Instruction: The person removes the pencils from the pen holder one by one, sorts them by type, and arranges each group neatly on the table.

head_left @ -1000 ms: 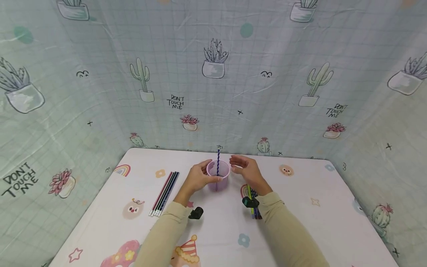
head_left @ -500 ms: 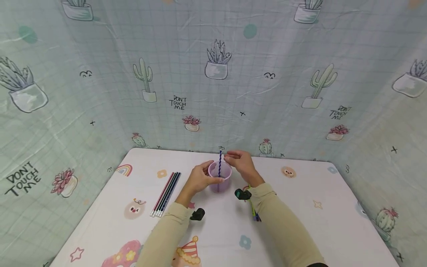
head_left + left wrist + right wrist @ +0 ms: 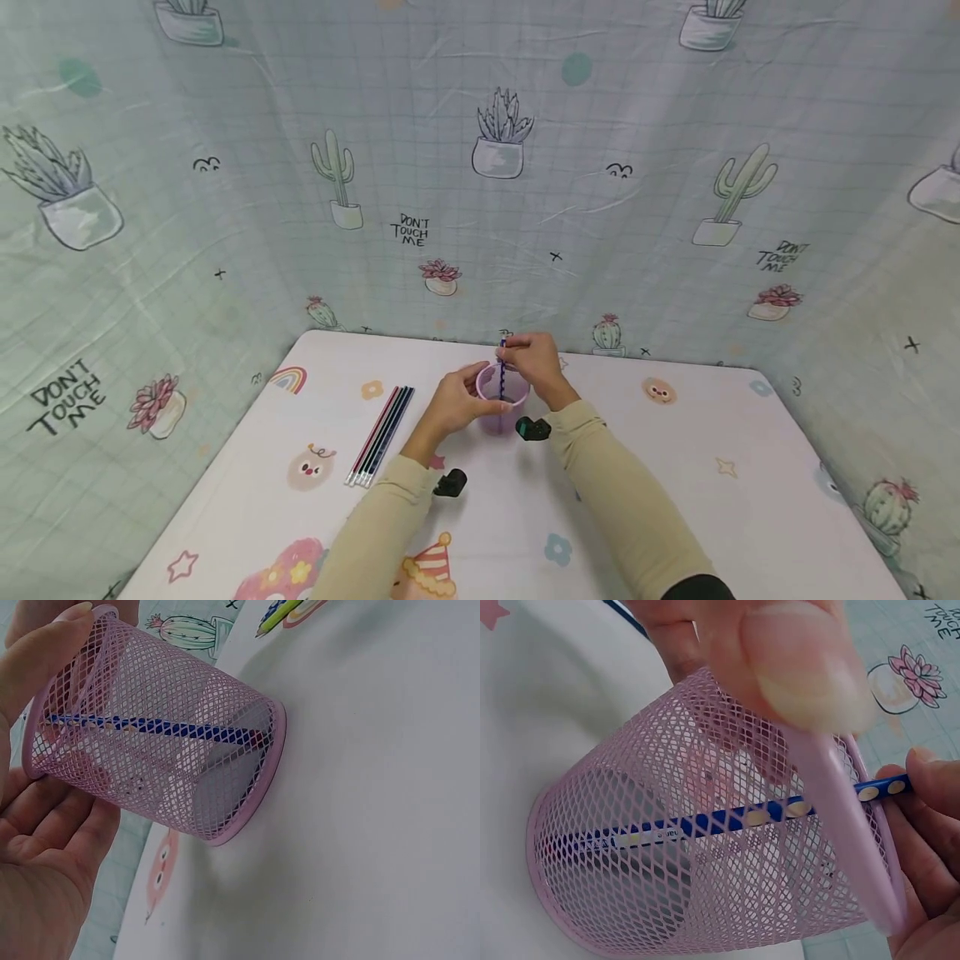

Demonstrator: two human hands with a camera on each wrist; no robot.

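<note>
A pink mesh pencil cup (image 3: 491, 422) is near the back edge of the table. My left hand (image 3: 459, 402) grips its left side, thumb (image 3: 52, 649) at the near rim and fingers behind. One blue pencil with pale dots (image 3: 776, 812) is inside the cup, its lower end down at the base and its top above the rim. My right hand (image 3: 537, 360) pinches that top end between thumb and fingers, just over the rim. To the left, several dark and red pencils (image 3: 380, 435) lie side by side.
Green and blue pencils (image 3: 280, 615) lie on the table right of the cup, mostly hidden under my right sleeve (image 3: 622, 483) in the head view. Small black devices (image 3: 452, 483) stick out from both wrists. A cactus-print curtain (image 3: 375, 167) surrounds the white patterned table (image 3: 675, 517).
My right hand has moved left from beside the cup to the pencil and now pinches its top. My left hand keeps its hold on the cup. The view has shifted slightly.
</note>
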